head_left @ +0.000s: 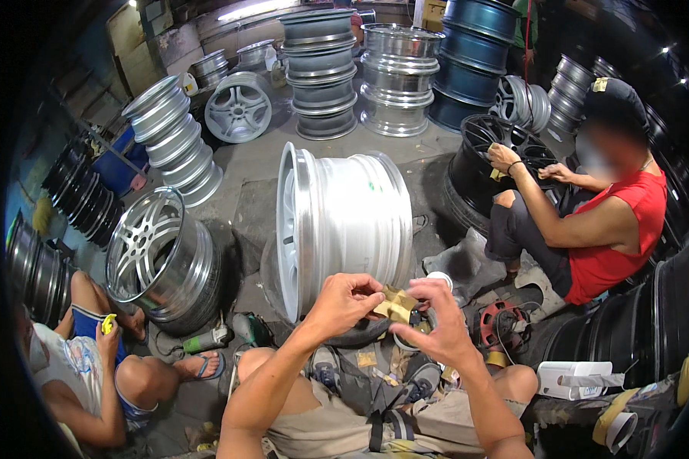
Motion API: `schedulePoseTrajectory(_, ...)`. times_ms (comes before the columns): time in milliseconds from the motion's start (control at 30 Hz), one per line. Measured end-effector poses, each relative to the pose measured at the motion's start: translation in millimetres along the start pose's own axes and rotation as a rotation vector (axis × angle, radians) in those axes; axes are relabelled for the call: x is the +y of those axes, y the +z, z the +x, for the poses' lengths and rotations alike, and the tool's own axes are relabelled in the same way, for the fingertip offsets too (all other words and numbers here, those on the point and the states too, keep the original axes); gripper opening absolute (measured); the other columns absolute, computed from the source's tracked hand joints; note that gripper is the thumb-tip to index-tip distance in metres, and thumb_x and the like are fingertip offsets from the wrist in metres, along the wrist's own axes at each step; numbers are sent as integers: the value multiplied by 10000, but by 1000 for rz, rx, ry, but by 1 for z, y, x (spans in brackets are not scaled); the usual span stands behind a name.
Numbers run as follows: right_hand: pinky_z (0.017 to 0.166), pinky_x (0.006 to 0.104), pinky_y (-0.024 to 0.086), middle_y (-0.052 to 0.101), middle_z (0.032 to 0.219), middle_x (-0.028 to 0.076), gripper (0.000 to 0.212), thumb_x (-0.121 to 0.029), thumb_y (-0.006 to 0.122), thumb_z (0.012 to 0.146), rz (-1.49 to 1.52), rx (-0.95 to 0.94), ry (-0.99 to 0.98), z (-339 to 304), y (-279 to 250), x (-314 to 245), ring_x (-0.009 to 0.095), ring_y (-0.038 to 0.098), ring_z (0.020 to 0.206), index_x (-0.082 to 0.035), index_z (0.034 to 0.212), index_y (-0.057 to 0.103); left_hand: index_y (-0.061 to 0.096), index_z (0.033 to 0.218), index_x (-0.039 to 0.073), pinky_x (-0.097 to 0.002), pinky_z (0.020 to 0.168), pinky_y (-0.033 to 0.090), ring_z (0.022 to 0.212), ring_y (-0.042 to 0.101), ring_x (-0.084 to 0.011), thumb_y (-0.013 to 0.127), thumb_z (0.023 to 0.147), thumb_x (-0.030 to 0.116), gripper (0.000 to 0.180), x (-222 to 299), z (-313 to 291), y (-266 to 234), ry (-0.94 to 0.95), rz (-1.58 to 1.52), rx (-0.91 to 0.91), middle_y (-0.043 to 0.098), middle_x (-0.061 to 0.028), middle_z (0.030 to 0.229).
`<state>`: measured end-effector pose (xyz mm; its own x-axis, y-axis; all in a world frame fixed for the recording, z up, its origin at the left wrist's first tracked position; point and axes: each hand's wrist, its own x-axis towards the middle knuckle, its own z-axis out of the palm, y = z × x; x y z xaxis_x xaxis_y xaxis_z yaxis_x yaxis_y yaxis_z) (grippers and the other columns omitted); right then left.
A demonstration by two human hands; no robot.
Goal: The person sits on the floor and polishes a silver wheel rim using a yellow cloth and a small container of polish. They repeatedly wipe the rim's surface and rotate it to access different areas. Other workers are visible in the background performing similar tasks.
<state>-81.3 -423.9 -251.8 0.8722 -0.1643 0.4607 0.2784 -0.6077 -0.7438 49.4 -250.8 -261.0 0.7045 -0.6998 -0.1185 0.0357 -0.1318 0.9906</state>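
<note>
Dim wheel workshop, grey floor crowded with rims. Biggest items: a tall grey rim stack and a tall blue rim stack, both along the floor's far edge. Co-worker in a red top sits toward the floor's right edge at a black wheel; co-worker in a white top is at its near left corner. Silver rim stands on edge mid-floor, axis sideways, spoked face left, directly beyond the hands. I'd call it heavy, stiff, smooth enough to slip; best hold is two hands, one on each lip. Red power tool lies on the floor right of the knees. Left hand: grip pinching the near-left end of a tan-yellow strip, thumb against fingertips. Right hand: grip spread, thumb and fingers apart around the other end; can't tell if it's touching. Yellow strip hangs between the two hands, in front of the rim's near side. Looks thin and creased; should be light, floppy, easy to tear or crumple. Take it by opposite ends, light pinch, keep the middle flat.
</note>
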Motion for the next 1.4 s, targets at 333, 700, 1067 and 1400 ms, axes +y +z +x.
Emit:
schedulePoseTrajectory(333, 697, 398, 485, 593, 843, 150, 151, -51, 746, 818, -84, 7, 2, -14, 11, 47, 340, 607, 785, 2, 863, 612, 704, 1022, -37, -244, 661, 558, 731, 678, -117, 593, 995, 109, 186, 11, -2, -17, 51, -15, 82, 705, -65, 901)
schedulePoseTrajectory(700, 680, 510, 520, 682, 783, 230, 206, -173, 691, 840, -527, -322, 512, -170, 83, 348, 447, 669, 740, 32, 860, 685, 695, 1010, -33, -235, 684, 531, 737, 647, -95, 605, 997, 133, 189, 41, -6, -37, 214, 147, 353, 699, -76, 891)
schedulePoseTrajectory(1067, 742, 464, 554, 681, 944, 201, 111, -132, 632, 819, -736, -427, 540, -161, 138, 332, 382, 682, 864, -48, 765, 680, 699, 993, -37, -228, 682, 518, 734, 647, -98, 618, 982, 107, 165, 39, -17, -58, 207, 310, 457, 692, -67, 894)
schedulePoseTrajectory(1400, 644, 553, 495, 645, 784, 225, 151, -173, 562, 881, -649, -243, 424, -172, 128, 354, 446, 636, 739, -35, 852, 614, 700, 980, -39, -223, 691, 520, 730, 641, -88, 619, 976, 100, 161, 41, -14, -57, 250, 354, 428, 692, -59, 866)
